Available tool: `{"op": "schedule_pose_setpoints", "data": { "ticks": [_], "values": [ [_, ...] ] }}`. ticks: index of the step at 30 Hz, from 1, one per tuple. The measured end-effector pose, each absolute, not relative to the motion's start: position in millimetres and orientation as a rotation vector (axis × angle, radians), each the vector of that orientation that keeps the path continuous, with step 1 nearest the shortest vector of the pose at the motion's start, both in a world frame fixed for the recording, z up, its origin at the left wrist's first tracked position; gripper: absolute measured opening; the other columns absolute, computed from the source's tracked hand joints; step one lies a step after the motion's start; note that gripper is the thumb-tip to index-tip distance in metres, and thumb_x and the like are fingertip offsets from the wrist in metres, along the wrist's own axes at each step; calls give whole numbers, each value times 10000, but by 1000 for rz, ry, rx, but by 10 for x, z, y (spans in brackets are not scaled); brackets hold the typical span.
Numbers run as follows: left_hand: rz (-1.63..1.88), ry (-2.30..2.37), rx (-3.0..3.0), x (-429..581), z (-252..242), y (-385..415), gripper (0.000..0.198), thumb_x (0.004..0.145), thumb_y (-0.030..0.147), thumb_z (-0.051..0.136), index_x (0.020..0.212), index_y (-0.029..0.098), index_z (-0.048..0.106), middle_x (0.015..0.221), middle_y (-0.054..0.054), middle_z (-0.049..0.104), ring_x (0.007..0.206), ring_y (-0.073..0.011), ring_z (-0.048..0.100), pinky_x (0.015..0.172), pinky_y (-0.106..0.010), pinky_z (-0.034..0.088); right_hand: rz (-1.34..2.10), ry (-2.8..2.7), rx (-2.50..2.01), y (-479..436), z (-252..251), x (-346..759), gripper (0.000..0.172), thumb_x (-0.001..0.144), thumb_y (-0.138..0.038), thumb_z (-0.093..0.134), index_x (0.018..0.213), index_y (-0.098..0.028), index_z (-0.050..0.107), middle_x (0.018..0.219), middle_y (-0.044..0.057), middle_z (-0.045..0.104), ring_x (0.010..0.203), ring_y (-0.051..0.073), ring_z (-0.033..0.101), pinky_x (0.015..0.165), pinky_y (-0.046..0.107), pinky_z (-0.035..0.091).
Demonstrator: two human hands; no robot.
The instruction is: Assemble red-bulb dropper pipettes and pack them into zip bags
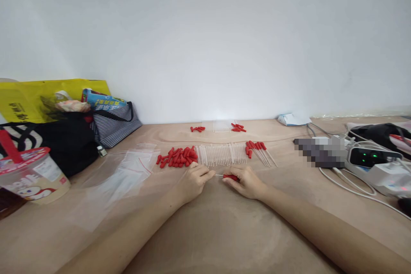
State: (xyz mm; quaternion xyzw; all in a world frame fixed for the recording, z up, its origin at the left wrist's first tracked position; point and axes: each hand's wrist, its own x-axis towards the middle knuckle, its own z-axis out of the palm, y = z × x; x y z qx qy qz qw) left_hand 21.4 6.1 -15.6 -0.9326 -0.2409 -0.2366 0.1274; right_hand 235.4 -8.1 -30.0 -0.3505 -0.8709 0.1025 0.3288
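Your left hand (195,180) pinches a clear tube (219,175) at frame centre; your right hand (245,182) pinches the red cap (230,177) on its end. Few capped tubes (260,150) lie right of centre; the loose caps (178,157) and bare tubes (221,154) just above suggest most remains

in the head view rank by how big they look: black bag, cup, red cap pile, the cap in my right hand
1. black bag
2. cup, nearer the camera, so not sure
3. red cap pile
4. cap in right hand
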Motion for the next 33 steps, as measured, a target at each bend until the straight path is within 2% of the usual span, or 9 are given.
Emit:
{"op": "schedule_pose_setpoints", "data": {
  "ticks": [22,25,27,31,33],
  "values": [
    [-836,-711,-2775,264,-189,26,264,845,98,327,864,141,587,686,-48,616,638,-147,544,601,-284,313,144,-2370,-892,-67,-278,2282,199,831,-308,419,847,-174,566,745,57,604,675,151,546,599,253,398],
    [-859,-739,-2776,260,-186,28,264,847,108,335,882,148,594,707,-50,628,654,-151,554,606,-283,330,297,-2313,-860,-39,-272,2272,193,824,-299,431,838,-174,577,762,60,609,699,151,554,630,267,417],
    [-896,-793,-2786,264,-175,20,257,859,141,345,913,151,596,736,-53,638,666,-152,561,616,-281,349,522,-2164,-848,-17,-267,2254,182,800,-321,475,841,-177,579,769,53,613,710,146,560,650,276,434],
    [-1109,-994,-2787,304,-157,-14,250,873,227,371,969,166,593,781,-49,646,689,-146,574,644,-269,403,1079,-1627,-885,-16,-272,2143,306,678,-419,608,871,-190,548,636,-12,569,536,99,507,495,229,442],
    [-1221,-1062,-2805,330,-152,-32,256,871,255,380,947,160,606,754,-45,644,659,-139,574,616,-250,425,1229,-1469,-853,-43,-285,2054,330,632,-438,640,832,-192,547,645,-20,554,515,84,475,464,215,432]
  ]
}}
